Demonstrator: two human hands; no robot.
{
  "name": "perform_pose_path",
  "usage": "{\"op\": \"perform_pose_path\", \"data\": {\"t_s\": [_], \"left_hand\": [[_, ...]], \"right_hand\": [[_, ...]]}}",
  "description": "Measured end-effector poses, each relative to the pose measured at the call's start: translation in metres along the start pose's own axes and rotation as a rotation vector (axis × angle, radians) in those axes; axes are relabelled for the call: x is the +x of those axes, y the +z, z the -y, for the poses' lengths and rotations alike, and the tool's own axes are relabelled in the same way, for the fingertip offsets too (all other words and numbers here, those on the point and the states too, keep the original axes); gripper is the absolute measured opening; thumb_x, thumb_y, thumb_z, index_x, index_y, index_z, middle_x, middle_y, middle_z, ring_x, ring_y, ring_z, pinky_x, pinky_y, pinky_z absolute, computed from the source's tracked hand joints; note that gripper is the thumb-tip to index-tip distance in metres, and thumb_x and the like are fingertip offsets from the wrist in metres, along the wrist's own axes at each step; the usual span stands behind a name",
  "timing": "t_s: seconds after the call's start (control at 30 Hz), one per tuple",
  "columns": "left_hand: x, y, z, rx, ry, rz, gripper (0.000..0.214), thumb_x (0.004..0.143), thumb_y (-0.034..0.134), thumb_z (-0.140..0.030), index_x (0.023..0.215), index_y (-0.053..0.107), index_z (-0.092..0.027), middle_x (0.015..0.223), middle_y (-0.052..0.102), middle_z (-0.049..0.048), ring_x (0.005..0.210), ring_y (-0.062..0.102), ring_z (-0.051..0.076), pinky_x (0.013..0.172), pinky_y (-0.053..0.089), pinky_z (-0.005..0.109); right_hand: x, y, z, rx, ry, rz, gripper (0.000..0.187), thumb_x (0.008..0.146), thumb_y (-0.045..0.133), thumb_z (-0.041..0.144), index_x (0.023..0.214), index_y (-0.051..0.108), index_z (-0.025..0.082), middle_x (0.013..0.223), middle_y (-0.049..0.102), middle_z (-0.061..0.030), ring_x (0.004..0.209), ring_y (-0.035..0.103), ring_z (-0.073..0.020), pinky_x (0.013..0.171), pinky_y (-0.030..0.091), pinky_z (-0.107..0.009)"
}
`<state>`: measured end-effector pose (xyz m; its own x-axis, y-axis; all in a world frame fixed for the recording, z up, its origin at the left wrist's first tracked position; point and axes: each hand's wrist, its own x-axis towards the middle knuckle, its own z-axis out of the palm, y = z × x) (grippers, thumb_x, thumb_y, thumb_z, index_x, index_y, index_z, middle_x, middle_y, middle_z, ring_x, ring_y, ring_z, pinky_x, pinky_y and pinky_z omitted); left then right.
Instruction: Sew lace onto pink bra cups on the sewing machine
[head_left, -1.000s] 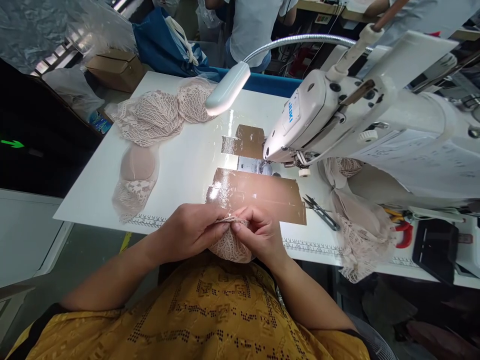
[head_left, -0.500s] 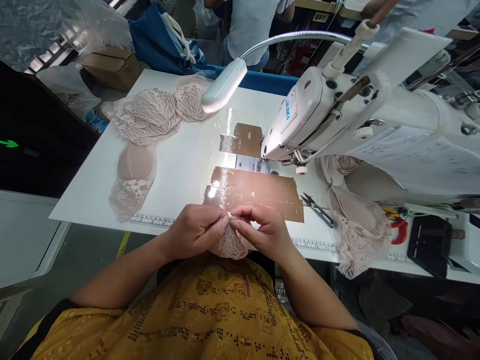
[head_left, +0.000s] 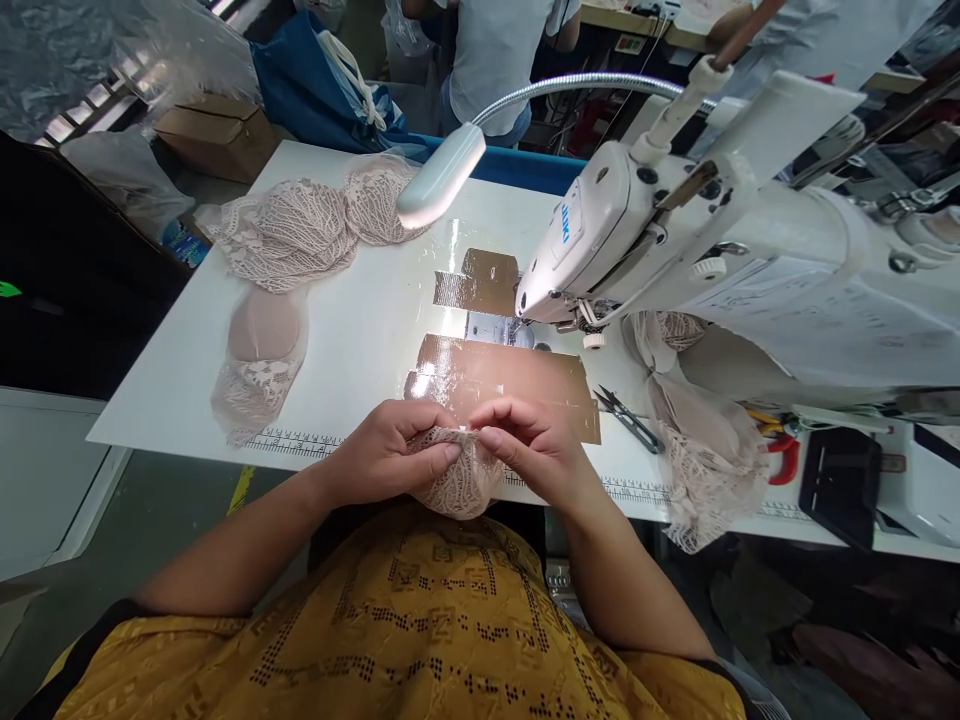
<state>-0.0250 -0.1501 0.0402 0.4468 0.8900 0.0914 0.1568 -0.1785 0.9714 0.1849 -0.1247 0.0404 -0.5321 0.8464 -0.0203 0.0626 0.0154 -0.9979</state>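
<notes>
A beige lace bra cup [head_left: 459, 484] hangs between my hands at the table's front edge. My left hand [head_left: 391, 452] is closed on its left side, thumb on top of the lace. With thumb and fingertips, my right hand [head_left: 527, 446] pinches the upper right edge of the same cup. Just beyond my hands lies brown cardboard [head_left: 510, 375], taped to the white table [head_left: 352, 330]. The needle area of a white sewing machine [head_left: 592, 230] stands past the cardboard. Black thread snips [head_left: 628, 420] lie to the right of my right hand.
More lace cups [head_left: 289, 235] lie at the table's left, with a padded cup [head_left: 262, 325] nearer. Lace pieces [head_left: 701, 450] rest at the right, beside red-handled scissors [head_left: 784, 458]. A lamp [head_left: 442, 175] arches overhead. Another person [head_left: 495, 65] sits beyond the table.
My hands have moved slightly apart along the cup's edge, and more of the lace shows between them. The view has shifted a little, moving the surroundings left.
</notes>
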Motion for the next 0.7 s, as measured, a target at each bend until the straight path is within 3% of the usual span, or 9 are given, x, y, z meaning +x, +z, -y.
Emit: {"op": "perform_pose_path", "data": {"t_s": [0.1,0.23,0.43,0.6,0.7], "left_hand": [[0.003,0.002,0.0,0.007,-0.039,0.018,0.013,0.088,0.058,-0.023,0.083,0.065,-0.013,0.07,0.057,-0.001,0.062,0.05,0.009,0.057,0.039,0.02],[0.007,0.004,-0.001,0.012,-0.079,0.06,0.016,0.088,0.057,-0.025,0.079,0.062,-0.013,0.068,0.052,-0.002,0.061,0.046,0.009,0.056,0.037,0.02],[0.013,0.002,-0.006,-0.236,-0.148,0.146,0.017,0.084,0.066,-0.03,0.086,0.062,-0.014,0.072,0.055,-0.0017,0.062,0.046,0.008,0.055,0.039,0.019],[0.025,0.015,-0.001,-0.456,-0.266,0.098,0.022,0.081,0.07,-0.032,0.077,0.064,-0.012,0.066,0.059,-0.0001,0.058,0.051,0.008,0.054,0.042,0.019],[0.031,0.016,0.003,-0.635,-0.417,-0.022,0.031,0.073,0.076,-0.038,0.072,0.06,-0.012,0.061,0.06,0.0001,0.052,0.053,0.009,0.049,0.043,0.02]], "right_hand": [[0.002,-0.004,0.0,0.028,0.027,0.043,0.024,0.083,0.068,0.039,0.094,0.067,0.018,0.084,0.065,-0.004,0.072,0.058,-0.0128,0.062,0.047,-0.025],[0.004,-0.003,0.001,-0.101,0.047,0.065,0.022,0.083,0.067,0.036,0.074,0.063,0.017,0.064,0.054,0.0021,0.055,0.045,-0.0084,0.049,0.036,-0.021],[-0.001,-0.007,0.006,-0.037,0.074,0.025,0.023,0.082,0.067,0.036,0.072,0.059,0.017,0.063,0.054,0.0023,0.054,0.046,-0.0084,0.049,0.035,-0.021],[0.002,-0.01,0.002,0.096,0.107,0.018,0.023,0.08,0.069,0.037,0.071,0.059,0.018,0.058,0.053,0.0043,0.052,0.046,-0.0077,0.048,0.035,-0.021],[0.005,-0.017,-0.003,0.124,0.121,-0.03,0.021,0.078,0.071,0.037,0.077,0.064,0.017,0.066,0.059,0.0024,0.058,0.052,-0.0089,0.054,0.041,-0.022]]}}
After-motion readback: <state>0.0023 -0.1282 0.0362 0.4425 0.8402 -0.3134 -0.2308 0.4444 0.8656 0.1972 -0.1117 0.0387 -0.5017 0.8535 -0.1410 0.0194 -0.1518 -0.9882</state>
